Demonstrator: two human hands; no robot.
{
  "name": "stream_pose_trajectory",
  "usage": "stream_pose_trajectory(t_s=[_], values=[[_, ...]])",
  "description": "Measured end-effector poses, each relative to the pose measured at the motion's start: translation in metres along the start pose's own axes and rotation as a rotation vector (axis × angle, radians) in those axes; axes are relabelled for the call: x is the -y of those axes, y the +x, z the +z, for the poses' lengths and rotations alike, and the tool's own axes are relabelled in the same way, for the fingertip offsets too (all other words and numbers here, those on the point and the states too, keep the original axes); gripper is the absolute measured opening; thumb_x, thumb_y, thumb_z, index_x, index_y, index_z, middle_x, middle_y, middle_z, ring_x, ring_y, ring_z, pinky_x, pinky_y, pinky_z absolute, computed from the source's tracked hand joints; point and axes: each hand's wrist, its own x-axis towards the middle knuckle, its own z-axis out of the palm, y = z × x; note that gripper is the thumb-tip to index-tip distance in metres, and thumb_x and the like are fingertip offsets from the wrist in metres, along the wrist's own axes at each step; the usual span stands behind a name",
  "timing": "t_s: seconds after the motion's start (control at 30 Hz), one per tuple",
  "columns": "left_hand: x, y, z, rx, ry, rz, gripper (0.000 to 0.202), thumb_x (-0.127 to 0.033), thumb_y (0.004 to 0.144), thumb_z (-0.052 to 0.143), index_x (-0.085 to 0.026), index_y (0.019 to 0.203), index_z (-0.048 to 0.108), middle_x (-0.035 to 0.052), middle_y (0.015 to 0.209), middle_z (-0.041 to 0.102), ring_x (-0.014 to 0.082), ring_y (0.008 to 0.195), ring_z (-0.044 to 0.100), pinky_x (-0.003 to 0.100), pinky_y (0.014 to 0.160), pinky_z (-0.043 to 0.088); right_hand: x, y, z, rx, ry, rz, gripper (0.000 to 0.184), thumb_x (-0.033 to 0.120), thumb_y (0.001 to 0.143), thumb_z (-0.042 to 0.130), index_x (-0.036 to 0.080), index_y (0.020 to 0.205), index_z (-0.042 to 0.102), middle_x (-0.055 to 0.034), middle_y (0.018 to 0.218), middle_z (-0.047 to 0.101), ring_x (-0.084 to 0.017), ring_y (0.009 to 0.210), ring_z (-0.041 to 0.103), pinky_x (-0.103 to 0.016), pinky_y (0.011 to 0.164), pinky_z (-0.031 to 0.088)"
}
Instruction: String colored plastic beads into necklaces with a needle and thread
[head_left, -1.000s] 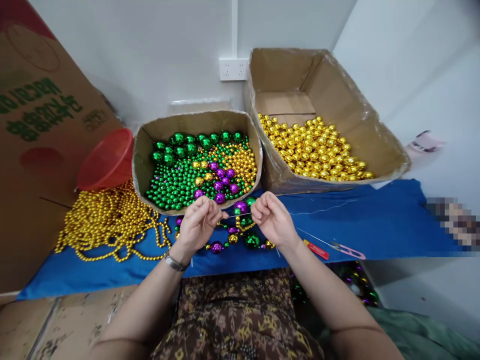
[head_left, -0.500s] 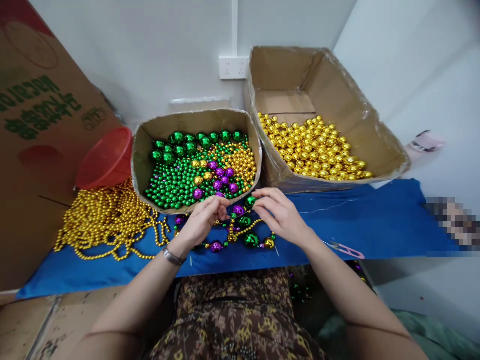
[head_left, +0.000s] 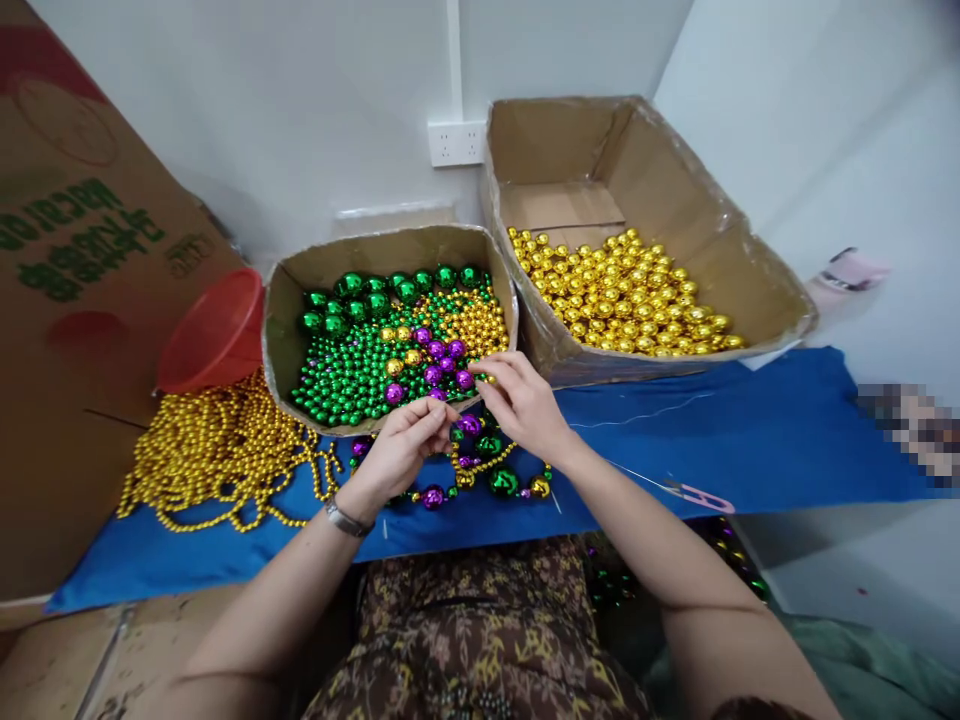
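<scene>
My left hand is closed in a pinch just in front of the smaller box's near rim. What its fingertips hold is too small to make out. Right beneath them lies a bead necklace of green, purple and gold balls on the blue cloth. My right hand reaches over the rim of the smaller cardboard box, thumb and fingers curled together beside the purple beads. Whatever sits between those fingertips is unclear. Small green beads, large green balls and small gold beads fill that box.
A larger cardboard box of gold balls stands behind right. Gold bead strands heap at left under a tilted red basin. Pink-handled thread snips and a loose thread lie on the blue cloth.
My right hand has moved left and up to the box rim, its fingers nearer the purple beads. My left hand keeps its pinch in nearly the same place. The view has shifted slightly.
</scene>
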Motion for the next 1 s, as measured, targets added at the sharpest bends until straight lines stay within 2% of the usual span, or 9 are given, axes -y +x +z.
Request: stream_pose_trajectory(t_s=[0.1, 0.2, 0.37, 0.43, 0.53, 0.6, 0.67, 0.8, 1.0], values=[[-0.002, 0.000, 0.000, -0.010, -0.032, 0.009, 0.020, -0.034, 0.083, 0.067, -0.014, 0.083, 0.066, -0.0005, 0.066, 0.054, 0.0081, 0.058, 0.048, 0.022, 0.059, 0.046, 0.002, -0.018, 0.002, 0.082, 0.097, -0.007, 0.018, 0.024, 0.095, 0.049, 0.021, 0.105, 0.063, -0.0058, 0.098, 0.064, -0.016, 0.093, 0.061, -0.033, 0.085, 0.051], [-0.003, 0.000, 0.003, -0.008, -0.040, 0.008, 0.018, -0.033, 0.083, 0.066, -0.015, 0.082, 0.066, -0.0009, 0.063, 0.053, 0.0081, 0.058, 0.048, 0.021, 0.059, 0.046, 0.002, -0.026, 0.013, 0.179, 0.134, 0.028, 0.017, 0.025, 0.094, 0.051, 0.019, 0.104, 0.064, -0.0058, 0.095, 0.065, -0.016, 0.089, 0.061, -0.030, 0.081, 0.050], [-0.004, -0.001, 0.006, -0.011, -0.023, 0.017, 0.020, -0.034, 0.082, 0.067, -0.015, 0.081, 0.066, -0.0008, 0.063, 0.053, 0.0083, 0.057, 0.048, 0.022, 0.059, 0.048, 0.005, -0.022, 0.023, 0.186, 0.190, 0.127, 0.013, 0.025, 0.092, 0.052, 0.019, 0.092, 0.064, -0.0038, 0.087, 0.065, -0.015, 0.082, 0.060, -0.028, 0.076, 0.047], [-0.003, -0.002, 0.005, -0.032, -0.011, 0.026, 0.020, -0.035, 0.082, 0.068, -0.015, 0.083, 0.066, -0.0008, 0.065, 0.054, 0.0082, 0.056, 0.049, 0.023, 0.058, 0.050, 0.008, -0.023, 0.022, 0.217, 0.277, 0.222, 0.013, 0.026, 0.092, 0.052, 0.019, 0.088, 0.061, -0.0018, 0.082, 0.064, -0.014, 0.076, 0.060, -0.027, 0.071, 0.047], [-0.004, -0.002, 0.005, -0.044, 0.005, 0.032, 0.021, -0.035, 0.082, 0.067, -0.015, 0.087, 0.066, -0.0003, 0.069, 0.057, 0.0076, 0.054, 0.050, 0.024, 0.055, 0.051, 0.012, -0.030, 0.021, 0.291, 0.567, 0.440, 0.013, 0.031, 0.091, 0.050, 0.019, 0.090, 0.055, 0.0015, 0.076, 0.061, -0.011, 0.064, 0.061, -0.024, 0.061, 0.048], [-0.005, -0.001, 0.006, -0.034, 0.013, 0.035, 0.021, -0.034, 0.083, 0.066, -0.014, 0.088, 0.065, 0.0003, 0.071, 0.059, 0.0074, 0.052, 0.051, 0.023, 0.052, 0.050, 0.014, -0.034, 0.022, 0.311, 0.685, 0.499, 0.012, 0.031, 0.089, 0.052, 0.019, 0.091, 0.053, 0.0024, 0.075, 0.060, -0.011, 0.062, 0.061, -0.023, 0.058, 0.048], [-0.007, -0.001, 0.008, -0.024, 0.024, 0.043, 0.020, -0.033, 0.083, 0.066, -0.014, 0.088, 0.064, 0.0000, 0.071, 0.059, 0.0069, 0.050, 0.052, 0.022, 0.050, 0.049, 0.016, -0.036, 0.026, 0.282, 0.626, 0.457, 0.010, 0.029, 0.087, 0.056, 0.020, 0.089, 0.054, 0.0022, 0.075, 0.061, -0.011, 0.065, 0.060, -0.023, 0.060, 0.048], [-0.011, -0.002, 0.011, -0.023, 0.041, 0.056, 0.020, -0.034, 0.082, 0.066, -0.014, 0.084, 0.062, -0.0015, 0.069, 0.058, 0.0058, 0.045, 0.050, 0.021, 0.045, 0.047, 0.022, -0.035, 0.036, 0.131, 0.383, 0.341, 0.013, 0.032, 0.087, 0.057, 0.020, 0.081, 0.057, -0.0014, 0.082, 0.063, -0.013, 0.074, 0.059, -0.025, 0.066, 0.047], [-0.010, -0.005, 0.010, -0.018, 0.024, 0.047, 0.022, -0.035, 0.082, 0.066, -0.014, 0.084, 0.061, -0.0011, 0.069, 0.059, 0.0062, 0.045, 0.050, 0.022, 0.047, 0.049, 0.029, -0.038, 0.052, 0.034, 0.366, 0.408, 0.010, 0.032, 0.089, 0.054, 0.022, 0.089, 0.055, -0.0002, 0.076, 0.066, -0.015, 0.068, 0.062, -0.026, 0.062, 0.048]])
